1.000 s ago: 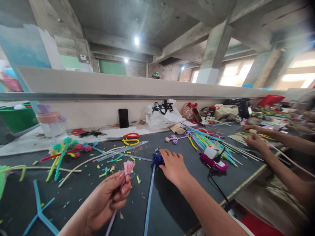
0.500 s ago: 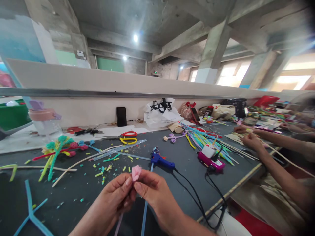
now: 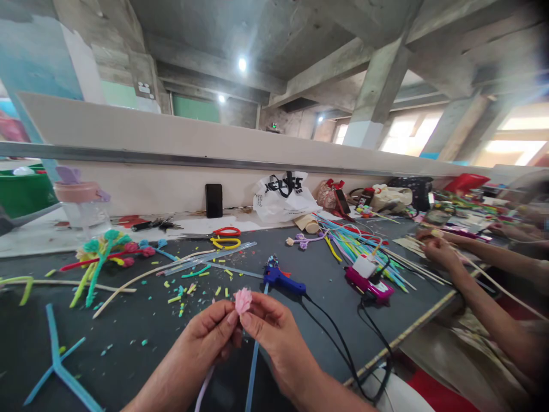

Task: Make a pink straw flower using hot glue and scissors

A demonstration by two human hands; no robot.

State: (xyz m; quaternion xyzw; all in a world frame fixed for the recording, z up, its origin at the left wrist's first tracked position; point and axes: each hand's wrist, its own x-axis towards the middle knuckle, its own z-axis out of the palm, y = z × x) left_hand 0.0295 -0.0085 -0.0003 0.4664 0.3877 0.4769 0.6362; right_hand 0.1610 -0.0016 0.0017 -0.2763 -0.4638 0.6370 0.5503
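Observation:
A small pink flower (image 3: 243, 300) stands upright between my two hands, low in the middle of the view. My left hand (image 3: 210, 332) is closed below and beside it, and a pale stem (image 3: 204, 389) hangs down beneath that hand. The fingertips of my right hand (image 3: 270, 329) pinch the flower's base from the right. Just beyond my hands lies a blue glue gun (image 3: 285, 281), a clear blue stick (image 3: 253, 375) running from it toward me. Scissors with red and yellow handles (image 3: 226, 238) lie farther back.
Fuzzy flower stems (image 3: 100, 263) and blue sticks (image 3: 55, 360) are on the left. Yellow-green scraps (image 3: 184, 294) dot the dark table. A bundle of coloured stems (image 3: 364, 246) and a magenta power strip (image 3: 369, 285) lie right. Another person's hands (image 3: 437, 246) work at the far right.
The pink flower has turned slightly and shows more of its petals. Both hands stay closed around its base. The whole view has shifted a little.

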